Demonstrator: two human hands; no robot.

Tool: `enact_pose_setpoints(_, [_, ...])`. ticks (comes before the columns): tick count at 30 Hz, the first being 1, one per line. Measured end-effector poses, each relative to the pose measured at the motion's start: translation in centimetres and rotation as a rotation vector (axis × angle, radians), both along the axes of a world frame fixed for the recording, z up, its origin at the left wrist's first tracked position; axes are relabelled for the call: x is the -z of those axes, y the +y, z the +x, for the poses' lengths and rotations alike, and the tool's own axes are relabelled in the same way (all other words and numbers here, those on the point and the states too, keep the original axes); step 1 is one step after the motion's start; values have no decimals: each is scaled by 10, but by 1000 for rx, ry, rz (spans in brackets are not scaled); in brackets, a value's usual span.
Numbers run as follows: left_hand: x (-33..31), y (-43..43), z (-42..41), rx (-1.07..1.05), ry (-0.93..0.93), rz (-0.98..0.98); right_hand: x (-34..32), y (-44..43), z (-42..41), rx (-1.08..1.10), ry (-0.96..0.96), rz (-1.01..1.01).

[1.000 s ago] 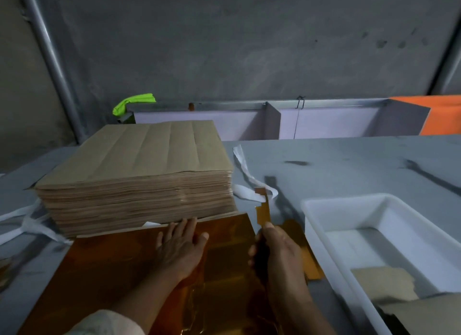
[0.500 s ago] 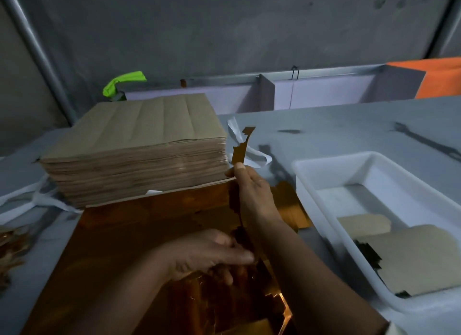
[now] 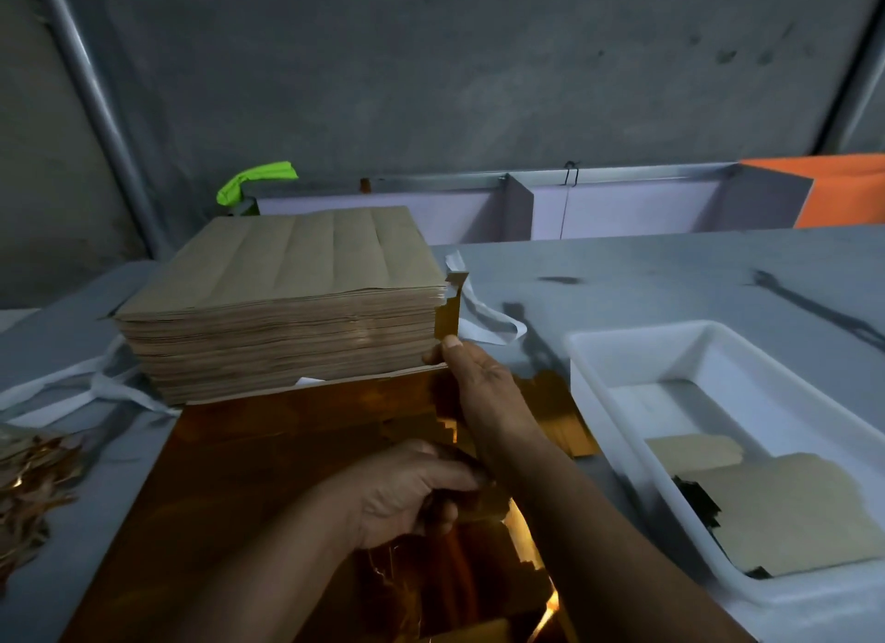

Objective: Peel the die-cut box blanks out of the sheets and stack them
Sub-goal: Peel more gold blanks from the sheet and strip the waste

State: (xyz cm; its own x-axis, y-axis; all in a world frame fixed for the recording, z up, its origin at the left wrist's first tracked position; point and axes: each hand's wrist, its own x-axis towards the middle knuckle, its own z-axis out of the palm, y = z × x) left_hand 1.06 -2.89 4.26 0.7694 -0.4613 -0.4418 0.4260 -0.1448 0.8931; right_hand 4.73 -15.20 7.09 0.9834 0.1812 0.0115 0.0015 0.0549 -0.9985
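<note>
We see a glossy copper-gold sheet [image 3: 268, 475], a plain kraft-brown stack [image 3: 297, 259] lined with creases, a white tray [image 3: 637, 333], the grey table [image 3: 670, 269], a neon-green object [image 3: 254, 182] and an orange panel [image 3: 843, 192].

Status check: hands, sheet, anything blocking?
Right hand pinches gold strip, upright beside brown stack. Left hand grips gold sheet edge. Nothing blocking seen; white tray off right.

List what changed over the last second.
The right hand pulled the gold strip up and forward, to the corner of the brown stack. The left hand left its flat rest near the stack, drew back and now grips the gold sheet at its torn edge. Stack and white tray stayed put.
</note>
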Motion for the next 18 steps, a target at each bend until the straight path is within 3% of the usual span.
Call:
enact_pose_setpoints(9, [4,-11,-7,1,-22,-28,-8,8,-1,-34,19,113])
enact_pose_setpoints(18, [1,-2,2,-123,-19,-37,0,4,9,52,72,47])
